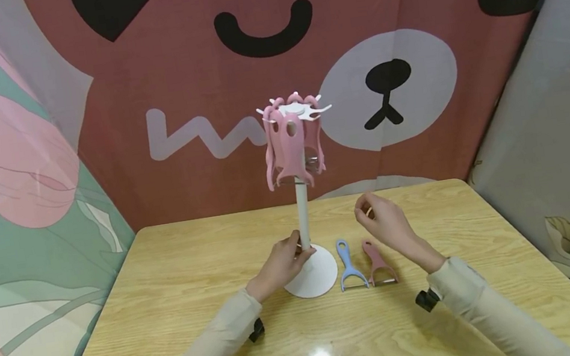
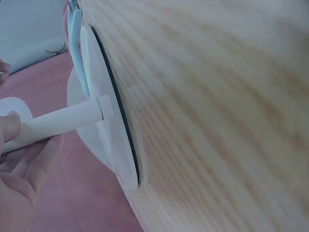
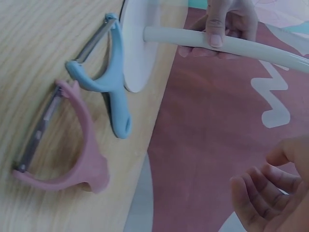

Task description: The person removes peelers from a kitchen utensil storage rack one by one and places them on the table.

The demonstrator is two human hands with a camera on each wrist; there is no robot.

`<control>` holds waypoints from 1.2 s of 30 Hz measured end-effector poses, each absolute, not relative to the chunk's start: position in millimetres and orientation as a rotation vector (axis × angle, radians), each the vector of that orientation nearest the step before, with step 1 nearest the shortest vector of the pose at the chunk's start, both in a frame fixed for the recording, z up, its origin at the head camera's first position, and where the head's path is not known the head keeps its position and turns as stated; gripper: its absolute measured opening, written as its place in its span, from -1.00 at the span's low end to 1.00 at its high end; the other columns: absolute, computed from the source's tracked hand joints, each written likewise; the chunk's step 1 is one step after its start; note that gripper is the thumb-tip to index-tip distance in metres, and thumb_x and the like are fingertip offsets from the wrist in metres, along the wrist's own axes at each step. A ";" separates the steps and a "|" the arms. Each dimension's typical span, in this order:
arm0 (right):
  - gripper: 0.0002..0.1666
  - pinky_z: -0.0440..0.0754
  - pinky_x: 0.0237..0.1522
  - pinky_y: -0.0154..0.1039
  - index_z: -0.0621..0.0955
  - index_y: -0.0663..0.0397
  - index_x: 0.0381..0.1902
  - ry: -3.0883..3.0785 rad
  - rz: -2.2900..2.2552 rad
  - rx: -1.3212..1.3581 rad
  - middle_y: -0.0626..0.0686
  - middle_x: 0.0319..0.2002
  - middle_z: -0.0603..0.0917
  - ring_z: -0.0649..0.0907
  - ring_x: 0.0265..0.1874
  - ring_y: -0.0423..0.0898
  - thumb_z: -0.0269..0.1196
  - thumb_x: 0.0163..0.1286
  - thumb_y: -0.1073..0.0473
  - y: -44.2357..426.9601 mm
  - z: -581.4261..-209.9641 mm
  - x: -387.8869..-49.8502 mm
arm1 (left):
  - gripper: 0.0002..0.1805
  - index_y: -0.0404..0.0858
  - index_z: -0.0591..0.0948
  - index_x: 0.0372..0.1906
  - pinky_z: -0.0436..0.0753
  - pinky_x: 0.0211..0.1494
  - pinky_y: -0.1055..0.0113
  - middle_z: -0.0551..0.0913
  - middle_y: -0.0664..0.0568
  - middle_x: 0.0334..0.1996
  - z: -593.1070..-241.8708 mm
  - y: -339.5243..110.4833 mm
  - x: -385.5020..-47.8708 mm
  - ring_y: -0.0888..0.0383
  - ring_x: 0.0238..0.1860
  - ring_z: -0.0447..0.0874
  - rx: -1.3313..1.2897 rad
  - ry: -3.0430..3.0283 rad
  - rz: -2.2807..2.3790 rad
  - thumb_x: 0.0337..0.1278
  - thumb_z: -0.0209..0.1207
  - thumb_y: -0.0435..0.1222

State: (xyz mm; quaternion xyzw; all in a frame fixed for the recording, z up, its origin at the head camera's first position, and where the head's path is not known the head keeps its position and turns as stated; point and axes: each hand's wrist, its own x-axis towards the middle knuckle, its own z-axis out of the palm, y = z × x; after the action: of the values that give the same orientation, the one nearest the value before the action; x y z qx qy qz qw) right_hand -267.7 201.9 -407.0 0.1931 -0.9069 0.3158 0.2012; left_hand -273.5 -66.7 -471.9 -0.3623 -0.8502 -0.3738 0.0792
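Note:
My left hand (image 1: 282,265) grips the white pole (image 1: 303,215) of a stand just above its round base (image 1: 311,277); the left wrist view shows fingers and thumb round the pole (image 2: 67,120). Several pink peelers (image 1: 290,147) hang from white hooks at the stand's top. On the table, right of the base, lie a blue peeler (image 1: 346,262) and a pink peeler (image 1: 376,257), side by side with blades toward me. My right hand (image 1: 392,228) hovers above and beyond the pink peeler, empty; its fingers are loosely curled in the right wrist view (image 3: 275,188).
The wooden table (image 1: 180,290) ends at a back edge behind the stand. A red curtain (image 1: 193,185) with a bear's face hangs behind it, with patterned cloth at both sides. Some white hooks (image 1: 321,109) on the stand's right side hold nothing.

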 end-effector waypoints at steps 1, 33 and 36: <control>-0.92 0.58 -0.42 -0.13 0.59 0.17 -0.20 -2.527 0.887 0.542 0.03 -0.38 0.65 0.60 -0.49 -0.11 0.17 0.46 0.27 201.4 -405.5 -267.9 | -0.77 -0.38 0.45 -0.07 0.69 -0.24 0.40 0.65 -0.13 -0.26 -471.4 -66.7 -273.1 0.02 -0.22 0.75 -1.082 -2.547 -1.120 0.43 0.13 -0.28; -0.86 0.54 -0.43 -0.32 0.61 0.24 -0.09 -2.183 1.015 0.684 0.02 -0.40 0.64 0.58 -0.52 -0.18 0.18 0.45 0.33 175.7 -352.6 -276.5 | -0.77 -0.36 0.43 -0.07 0.70 -0.24 0.38 0.65 -0.13 -0.26 -473.2 -67.4 -272.7 0.04 -0.22 0.75 -1.085 -2.545 -1.116 0.44 0.12 -0.25; -0.87 0.53 -0.44 -0.36 0.61 0.26 -0.11 -2.145 1.028 0.704 0.02 -0.41 0.64 0.58 -0.52 -0.16 0.17 0.45 0.35 173.5 -347.8 -276.9 | -0.77 -0.37 0.44 -0.07 0.70 -0.24 0.37 0.65 -0.14 -0.26 -473.3 -67.5 -272.4 0.03 -0.22 0.75 -1.092 -2.543 -1.121 0.44 0.12 -0.25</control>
State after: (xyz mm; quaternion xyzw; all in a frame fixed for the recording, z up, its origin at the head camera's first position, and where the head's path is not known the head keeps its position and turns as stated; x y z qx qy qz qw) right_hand -276.9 173.5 -347.8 0.2684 -0.8179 0.3921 0.3243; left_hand -272.4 -67.5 -473.3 -0.3646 -0.8490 -0.3744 0.0777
